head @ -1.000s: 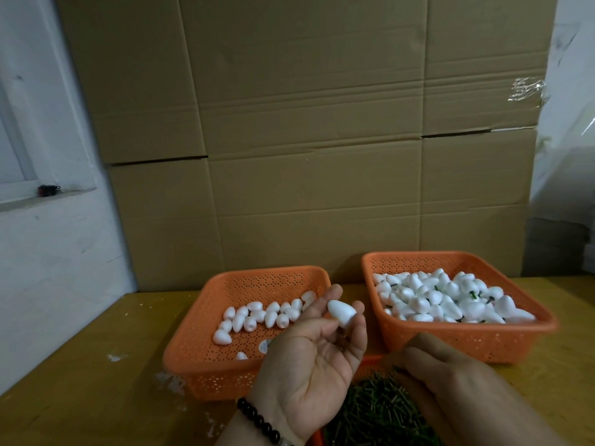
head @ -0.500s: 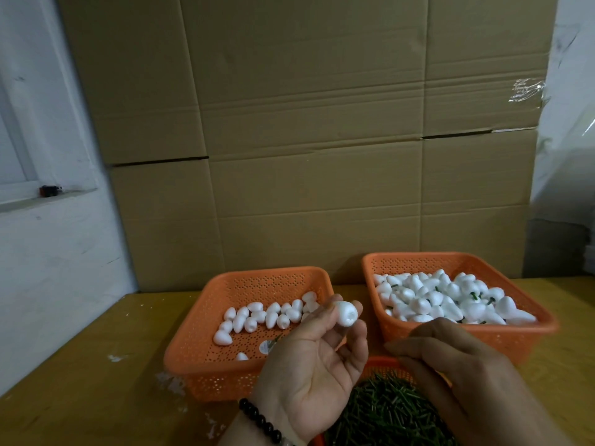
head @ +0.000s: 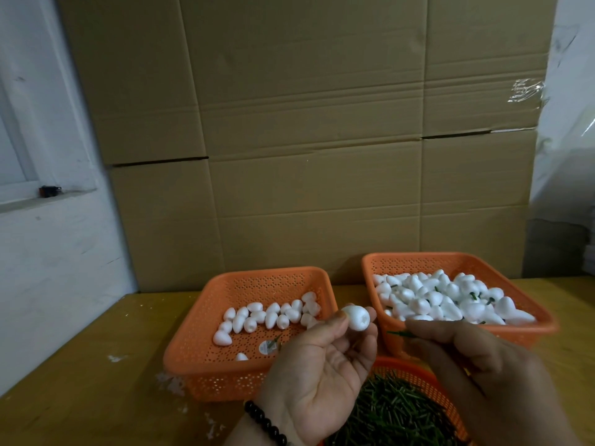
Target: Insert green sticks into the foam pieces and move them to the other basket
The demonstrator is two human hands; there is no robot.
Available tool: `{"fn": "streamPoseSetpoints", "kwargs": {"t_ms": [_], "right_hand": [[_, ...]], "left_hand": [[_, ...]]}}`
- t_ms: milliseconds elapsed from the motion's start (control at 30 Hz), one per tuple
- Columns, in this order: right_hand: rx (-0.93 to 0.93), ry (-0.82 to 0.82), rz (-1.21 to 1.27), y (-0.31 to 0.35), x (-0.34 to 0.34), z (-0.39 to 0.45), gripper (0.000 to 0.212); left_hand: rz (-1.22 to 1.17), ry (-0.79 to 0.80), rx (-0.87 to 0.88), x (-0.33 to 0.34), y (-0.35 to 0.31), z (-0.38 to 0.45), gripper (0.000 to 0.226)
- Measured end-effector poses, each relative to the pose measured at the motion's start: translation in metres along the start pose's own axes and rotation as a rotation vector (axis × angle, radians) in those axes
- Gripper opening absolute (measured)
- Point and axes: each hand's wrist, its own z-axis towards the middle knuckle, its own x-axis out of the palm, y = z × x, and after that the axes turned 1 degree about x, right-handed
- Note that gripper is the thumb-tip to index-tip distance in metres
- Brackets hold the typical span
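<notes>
Head view: cardboard boxes (head: 306, 140) behind baskets (head: 264, 375).

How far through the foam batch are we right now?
Done: the right basket holds a big heap of foam pieces, several with green stubs showing. In hand: the left hand pinches one foam piece, hole end facing the green stick gripped by the right hand; not yet inserted. Left: about two dozen bare pieces in the left basket.
</notes>
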Motion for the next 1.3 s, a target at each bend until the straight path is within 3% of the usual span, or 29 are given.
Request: {"fn": "streamPoseSetpoints", "kwargs": {"t_ms": [133, 467, 767, 867, 1300], "right_hand": [[0.015, -0.003, -0.029, 0.002, 0.0, 0.001, 0.017], [0.009, -0.019, -0.067, -0.001, 0.0, 0.0, 0.019], [-0.038, -0.004, -0.062, -0.002, 0.003, -0.001, 0.008], [-0.036, -0.004, -0.04, 0.001, 0.003, 0.001, 0.017], [-0.069, -0.009, -0.018, -0.002, 0.003, 0.002, 0.016]], "left_hand": [[-0.021, 0.012, -0.015, 0.002, 0.002, -0.001, 0.043], [-0.007, 0.022, -0.024, 0.01, 0.006, -0.006, 0.024], [0.023, 0.013, -0.02, 0.012, 0.009, -0.005, 0.029], [0.022, 0.016, -0.023, 0.013, 0.01, -0.005, 0.029], [0.034, 0.007, -0.022, 0.013, 0.012, -0.005, 0.029]]}}
